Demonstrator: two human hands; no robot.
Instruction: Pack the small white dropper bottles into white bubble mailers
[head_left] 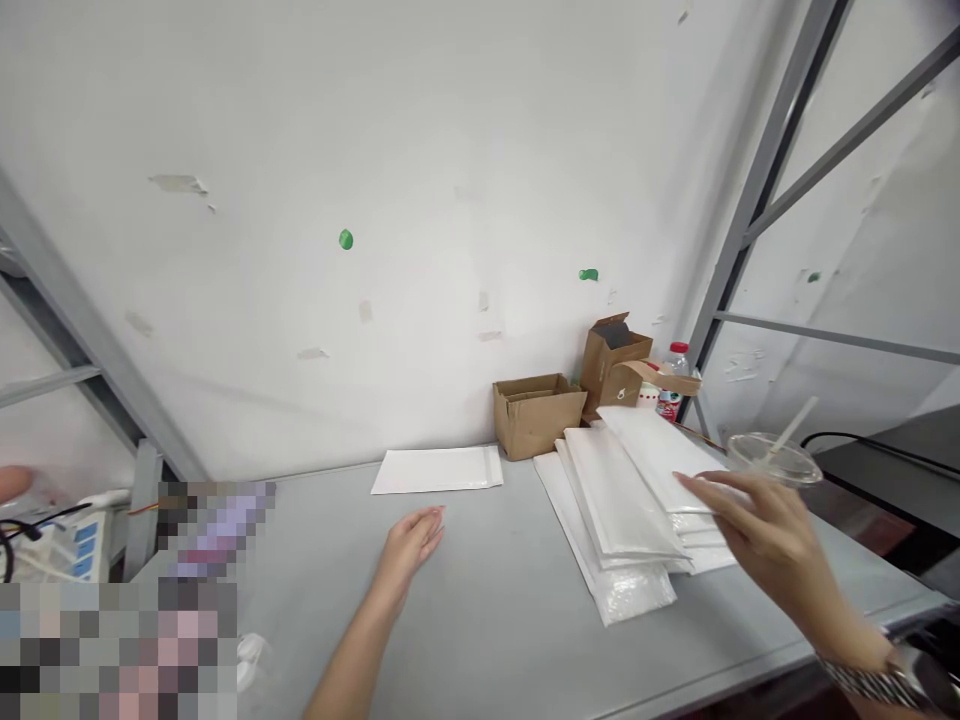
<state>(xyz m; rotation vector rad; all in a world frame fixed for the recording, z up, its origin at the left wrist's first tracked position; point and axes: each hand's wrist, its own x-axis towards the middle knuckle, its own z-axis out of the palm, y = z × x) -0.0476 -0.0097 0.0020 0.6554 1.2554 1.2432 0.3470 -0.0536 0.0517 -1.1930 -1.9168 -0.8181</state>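
Note:
My left hand [414, 540] hovers over the grey table in the middle, its fingers held close together and bent, and whether anything is between them is too small to tell. Beyond it a single white envelope [437, 470] lies flat near the wall. My right hand [765, 515] is over the right side of a stack of white padded envelopes [622, 490], fingers stretched out, the fingertips at the top envelope; contact is hard to make out. The envelopes are fanned out, and the lowest one shows a bubbly, shiny end towards the front.
Behind the stack stand an open cardboard box [540, 415], a taller brown box [600, 365] and a red-capped bottle [678, 365]. A clear cup with a straw [774, 460] is at the right. A power strip [82, 550] and cables lie at the left.

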